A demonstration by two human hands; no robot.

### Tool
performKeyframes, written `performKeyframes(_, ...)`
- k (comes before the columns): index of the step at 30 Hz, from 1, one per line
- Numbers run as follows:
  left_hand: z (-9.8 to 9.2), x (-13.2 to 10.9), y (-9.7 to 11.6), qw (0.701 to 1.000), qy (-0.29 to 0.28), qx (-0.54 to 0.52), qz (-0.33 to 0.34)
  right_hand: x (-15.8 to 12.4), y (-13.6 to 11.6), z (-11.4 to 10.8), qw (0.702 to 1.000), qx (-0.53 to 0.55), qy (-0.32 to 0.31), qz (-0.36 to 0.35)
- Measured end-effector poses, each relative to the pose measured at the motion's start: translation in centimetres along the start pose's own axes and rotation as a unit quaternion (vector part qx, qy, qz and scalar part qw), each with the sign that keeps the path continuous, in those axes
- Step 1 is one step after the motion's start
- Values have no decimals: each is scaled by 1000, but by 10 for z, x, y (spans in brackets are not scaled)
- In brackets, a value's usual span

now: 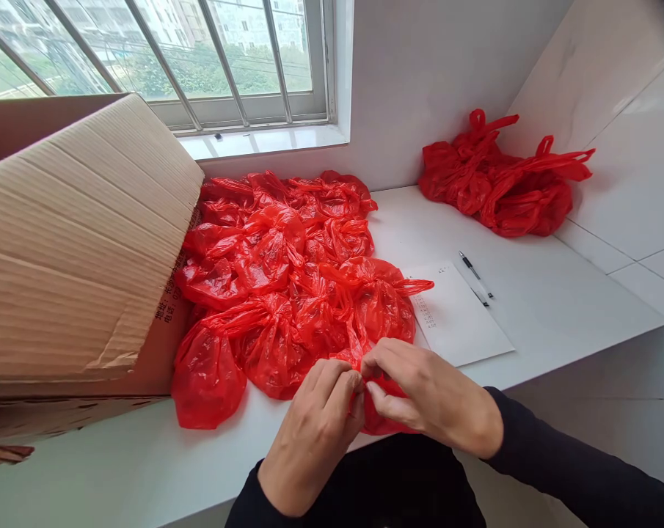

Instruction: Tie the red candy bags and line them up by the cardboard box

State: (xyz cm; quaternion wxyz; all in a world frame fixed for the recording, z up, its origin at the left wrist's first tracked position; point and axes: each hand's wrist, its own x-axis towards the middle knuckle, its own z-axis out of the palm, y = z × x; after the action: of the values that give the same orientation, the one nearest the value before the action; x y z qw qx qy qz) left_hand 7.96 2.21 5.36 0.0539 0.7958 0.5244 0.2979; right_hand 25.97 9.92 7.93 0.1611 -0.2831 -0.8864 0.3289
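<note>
Both hands meet at the front edge of the table, at the gathered top of a red plastic bag point(387, 411). My left hand point(323, 414) pinches the bag's plastic with curled fingers. Close against it on the right, my right hand point(422, 389) grips the same bag between thumb and fingers. The bag's lower part bulges out beneath my right hand. Several knotted red bags point(274, 253) lie packed together just beyond, and one point(208, 378) sits at the left front of the group.
An open cardboard box point(84, 249) stands at the left. White paper point(464, 323) and a black pen point(475, 271) lie right of the bags on the white table point(574, 293). More red bags point(497, 176) rest by the wall, and a barred window point(227, 59) is behind.
</note>
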Motion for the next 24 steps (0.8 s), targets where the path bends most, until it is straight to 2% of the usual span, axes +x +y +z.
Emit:
performKeyframes(4, 3, 2, 3, 999, -16, 23, 24, 3, -4, 2, 996, -48, -58, 52)
performKeyframes(7, 5, 1, 4, 999, -14, 25, 30, 3, -3, 7, 993, -55, -71, 74)
performKeyframes(11, 4, -3, 2, 1000, -2, -3, 13, 0, 5, 10, 996, -9, -37, 76)
performKeyframes(16, 1, -8, -2, 996, 10, -74, -53, -4, 12, 5, 988, 123, 11, 95)
performKeyframes(24, 1, -7, 3, 981, -1, -150, -120, -4, 7, 9, 975, 195, 25, 104)
